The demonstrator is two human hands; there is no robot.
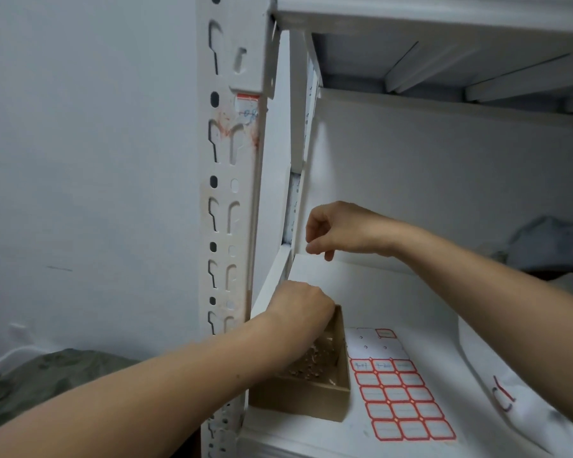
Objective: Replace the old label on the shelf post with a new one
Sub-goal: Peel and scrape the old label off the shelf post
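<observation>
The white slotted shelf post [232,200] stands at centre left. High on it sticks the torn remnant of the old red-bordered label [247,109], with red smears on the metal below it. A sheet of new red-bordered labels [399,396] lies flat on the shelf board [394,292]; its top rows are mostly peeled off. My left hand [300,307] reaches over the rim of a small cardboard box [315,396], fingers curled down and hidden inside it. Farther back, my right hand [336,233] hovers above the shelf with its fingers curled; I see nothing in it.
The cardboard box holds several small paper scraps. A white sheet with red and blue marks [510,385] lies at the right of the shelf. A crumpled grey bag [549,246] sits at the back right. Below left is a white bin with green cloth [57,375].
</observation>
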